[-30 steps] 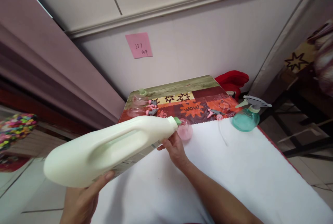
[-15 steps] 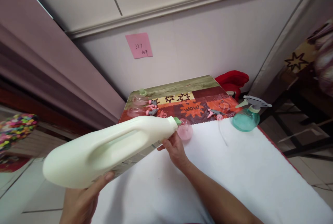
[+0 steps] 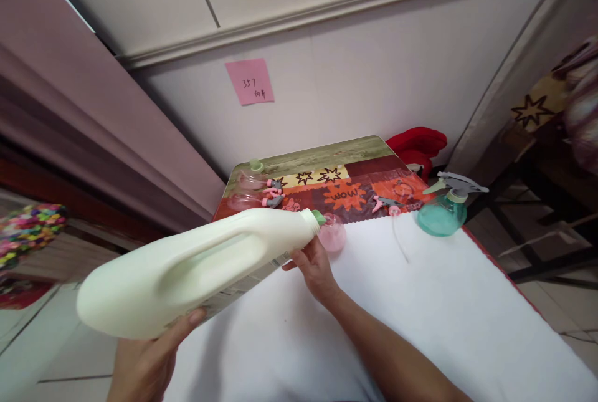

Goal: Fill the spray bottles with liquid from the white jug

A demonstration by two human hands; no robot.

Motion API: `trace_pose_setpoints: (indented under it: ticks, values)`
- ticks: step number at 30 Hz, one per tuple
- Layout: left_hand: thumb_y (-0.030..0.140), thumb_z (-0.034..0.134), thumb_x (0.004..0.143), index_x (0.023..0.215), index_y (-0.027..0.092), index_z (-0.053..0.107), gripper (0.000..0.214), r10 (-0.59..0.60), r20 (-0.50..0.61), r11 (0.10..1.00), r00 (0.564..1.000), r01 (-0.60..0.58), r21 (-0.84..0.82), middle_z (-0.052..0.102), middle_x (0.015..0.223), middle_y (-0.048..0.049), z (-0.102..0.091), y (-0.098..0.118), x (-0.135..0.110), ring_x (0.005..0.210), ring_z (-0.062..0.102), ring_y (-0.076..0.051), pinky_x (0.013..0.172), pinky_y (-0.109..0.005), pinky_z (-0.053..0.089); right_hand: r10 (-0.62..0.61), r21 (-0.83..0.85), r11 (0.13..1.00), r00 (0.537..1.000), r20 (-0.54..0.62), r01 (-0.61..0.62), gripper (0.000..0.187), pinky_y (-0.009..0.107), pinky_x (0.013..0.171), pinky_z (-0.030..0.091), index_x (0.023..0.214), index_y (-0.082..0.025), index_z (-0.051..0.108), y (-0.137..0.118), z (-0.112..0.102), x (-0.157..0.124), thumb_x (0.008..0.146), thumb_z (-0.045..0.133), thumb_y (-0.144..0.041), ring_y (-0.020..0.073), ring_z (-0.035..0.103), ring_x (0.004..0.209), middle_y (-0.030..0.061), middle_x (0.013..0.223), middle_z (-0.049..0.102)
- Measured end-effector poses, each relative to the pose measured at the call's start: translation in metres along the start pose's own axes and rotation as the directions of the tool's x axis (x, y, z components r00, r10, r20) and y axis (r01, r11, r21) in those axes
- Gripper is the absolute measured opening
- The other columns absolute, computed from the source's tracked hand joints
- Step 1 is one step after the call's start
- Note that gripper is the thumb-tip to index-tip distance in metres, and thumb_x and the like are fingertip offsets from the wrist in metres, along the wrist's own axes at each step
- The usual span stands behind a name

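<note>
1. The left hand (image 3: 149, 358) grips the base of a big pale jug (image 3: 196, 268) from below. The jug is tipped almost flat over the bench's near left part, and its green mouth meets the top of a small pink bottle (image 3: 332, 237).
2. The right hand (image 3: 315, 268) sits under the jug's neck, just beside the pink bottle. I cannot tell whether it is closed on anything.
3. Neither container shows its contents.
4. A white cloth (image 3: 443, 308) covers the near bench (image 3: 322, 153), with open room to the right.
5. A teal spray bottle (image 3: 443, 212) stands at the right edge.
6. Loose pink spray heads (image 3: 271, 193) lie on the patterned cloth (image 3: 348, 193) beyond.
</note>
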State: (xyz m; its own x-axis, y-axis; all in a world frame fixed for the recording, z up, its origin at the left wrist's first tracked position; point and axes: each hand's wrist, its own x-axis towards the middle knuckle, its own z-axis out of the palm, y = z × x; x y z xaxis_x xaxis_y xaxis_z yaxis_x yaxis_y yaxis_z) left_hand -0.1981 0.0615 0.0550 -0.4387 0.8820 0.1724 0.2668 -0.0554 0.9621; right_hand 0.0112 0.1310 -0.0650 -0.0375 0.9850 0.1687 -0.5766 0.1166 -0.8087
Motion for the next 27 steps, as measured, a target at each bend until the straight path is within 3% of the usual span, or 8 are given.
trace_pose_setpoints:
  ticks: [5,23,27]
  values:
    - [0.028,0.090,0.053,0.112,0.023,0.073,0.062,-0.016,0.008,0.997,1.000,0.017,-0.069,0.079,0.092,-0.0016,-0.0006,0.0007,-0.0014,0.115,0.067,-0.034,0.105,-0.046,0.052,-0.003,0.008,1.000,1.000,-0.002,0.003,0.049,0.031,0.060,0.065,0.121,-0.025,0.052,0.0003,0.0004,-0.0002,0.083,0.072,-0.049,0.0190,0.067,0.087,0.0045,0.105,0.065]
    - [0.025,0.093,0.045,0.122,0.023,0.070,0.080,-0.062,0.046,0.996,0.997,0.064,-0.056,0.079,0.103,-0.0039,-0.0015,0.0085,0.0004,0.118,0.065,-0.035,0.096,-0.044,0.058,-0.019,0.034,0.999,1.000,-0.009,0.019,0.049,0.029,0.059,0.064,0.119,-0.023,0.053,0.0018,0.0014,-0.0001,0.082,0.074,-0.048,0.0169,0.066,0.084,0.0037,0.102,0.064]
    - [0.024,0.092,0.047,0.125,0.023,0.068,0.082,-0.058,0.040,0.992,0.997,0.062,-0.105,0.079,0.107,-0.0047,-0.0025,0.0071,0.0005,0.116,0.067,-0.032,0.095,-0.039,0.058,-0.028,0.040,0.999,1.000,0.000,0.028,0.049,0.027,0.059,0.064,0.120,-0.023,0.053,0.0012,0.0016,-0.0001,0.083,0.073,-0.048,0.0161,0.066,0.084,0.0039,0.104,0.064]
